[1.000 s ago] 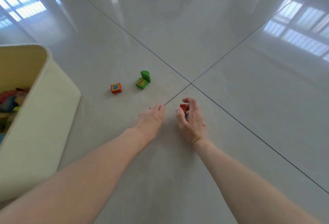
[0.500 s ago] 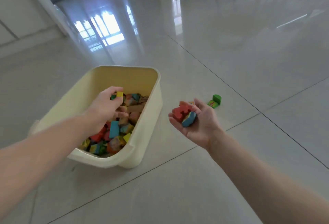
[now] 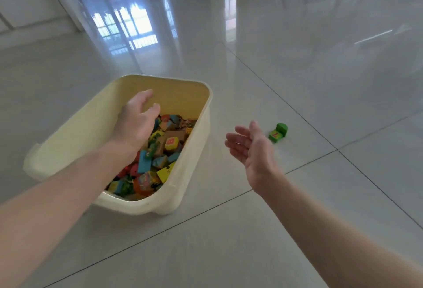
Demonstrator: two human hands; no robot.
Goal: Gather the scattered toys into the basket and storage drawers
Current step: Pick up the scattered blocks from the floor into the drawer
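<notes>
Still loose, two small green blocks (image 3: pixel 278 133) looked light, rigid, easy to pinch; left hand (image 3: pixel 136 120) and right hand (image 3: pixel 250 148) were spread, empty.

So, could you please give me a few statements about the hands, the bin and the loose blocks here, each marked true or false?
1. The right hand holds a red block. False: it is open and empty.
2. The left hand is over the cream bin. True.
3. Two green blocks lie on the floor right of the bin. True.
4. The bin is empty. False: it holds many coloured blocks.
5. The left hand grips the bin's rim. False: its fingers are loose, above the blocks.
</notes>
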